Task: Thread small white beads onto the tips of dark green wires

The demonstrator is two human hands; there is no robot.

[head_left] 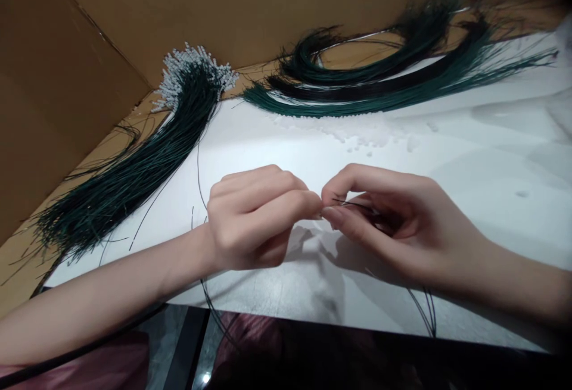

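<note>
My left hand (257,217) is closed over the middle of the white board, thumb and forefinger pinched together. What sits in that pinch is too small and hidden to make out. Almost touching it, fingertip to fingertip, is my right hand (388,217). Thin dark wires (353,203) run between its thumb and fingers into the palm. More dark strands (429,312) hang below the right wrist, and others (209,300) show below the left forearm; where they lead is covered by my arms.
Left on the board lies a thick bundle of dark green wires (143,169) with white beaded tips (196,71). Curved bundles (357,101) rest at the back. Small white bits (330,128) are scattered before them. Cardboard walls (250,9) enclose the white board (250,131).
</note>
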